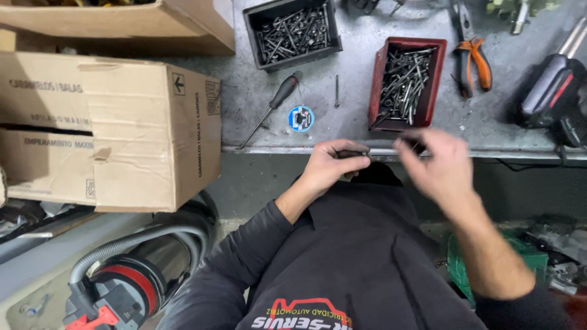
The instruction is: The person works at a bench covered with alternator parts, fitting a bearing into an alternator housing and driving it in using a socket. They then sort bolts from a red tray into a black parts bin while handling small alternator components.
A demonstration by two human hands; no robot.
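My left hand (333,164) is closed around a small dark metal part (351,153), a bolt or screw, held at the front edge of the grey workbench (342,116). Just to its right, my right hand (435,164) is blurred, with its fingertips pinched on a small dark piece (411,143) that is too blurred to name. Both hands are directly below a red bin (380,79) full of long metal screws.
A black bin of bolts (292,33) sits further back. A black-handled screwdriver (276,104), a blue tape roll (301,118), orange pliers (474,61) and a red-black power tool (550,88) lie on the bench. Cardboard boxes (122,134) stand left, a vacuum cleaner (134,275) below.
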